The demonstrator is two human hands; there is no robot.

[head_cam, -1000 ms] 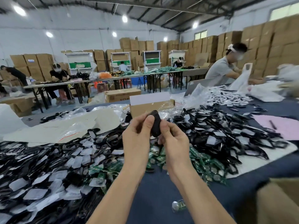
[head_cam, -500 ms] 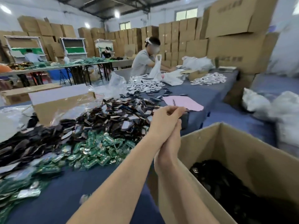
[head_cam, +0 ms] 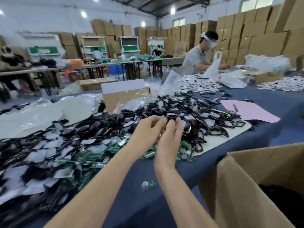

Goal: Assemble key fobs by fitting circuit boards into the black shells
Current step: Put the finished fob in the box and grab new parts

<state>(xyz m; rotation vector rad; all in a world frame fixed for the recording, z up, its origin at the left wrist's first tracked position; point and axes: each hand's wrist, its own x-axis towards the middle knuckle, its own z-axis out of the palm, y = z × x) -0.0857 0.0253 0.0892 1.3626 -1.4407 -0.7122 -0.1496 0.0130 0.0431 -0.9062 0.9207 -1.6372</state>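
A big heap of black shells [head_cam: 189, 112], many with white labels, covers the blue table from the left edge to the middle. Green circuit boards [head_cam: 98, 162] lie in a band along its near side. My left hand [head_cam: 148, 129] and my right hand [head_cam: 171, 135] are close together over the heap, fingers curled. Their fingertips meet on one black shell [head_cam: 170, 118] at the top of the heap. Motion blur hides whether it is lifted off the others. One loose circuit board [head_cam: 148, 185] with a round cell lies on the cloth near me.
An open cardboard box [head_cam: 238, 178] with dark fobs inside stands at the near right. A pink sheet [head_cam: 251, 112] with a pen lies beyond it. A small carton [head_cam: 121, 99] and plastic bags sit behind the heap. A person [head_cam: 197, 60] works at the far side.
The view has swung back left from the cardboard box. Both hands moved from over the box to the shell heap. The black fob held one second ago is gone from them.
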